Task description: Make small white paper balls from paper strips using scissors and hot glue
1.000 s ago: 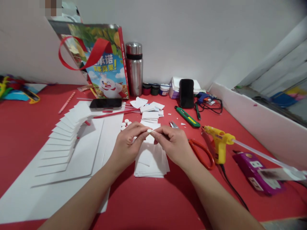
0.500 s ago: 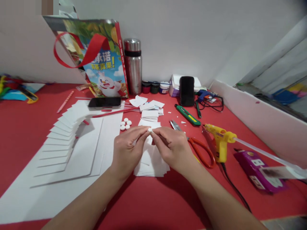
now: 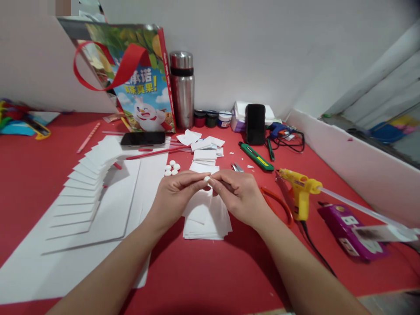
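Note:
Between the fingertips of both hands is a small white round piece (image 3: 207,179), held over a stack of white paper pieces (image 3: 208,227). My left hand (image 3: 172,192) pinches it from the left with thumb and forefinger. From the right, the thumb and fingers of my right hand (image 3: 239,197) press on it. Several small white discs (image 3: 172,169) lie together just beyond my left hand. Scissors with red handles (image 3: 280,205) lie partly hidden under my right hand. A fanned staircase of white card (image 3: 78,192) stands on white sheets to the left.
A yellow glue gun (image 3: 301,188) with a cord stands at right, near a purple box (image 3: 352,232). Behind are a green cutter (image 3: 256,156), a phone (image 3: 143,138), a steel flask (image 3: 182,89), paint jars (image 3: 211,118) and a printed bag (image 3: 141,78).
Both hands have shifted very slightly, and the fingers have turned a little around the white piece. My right hand now covers more of the scissors.

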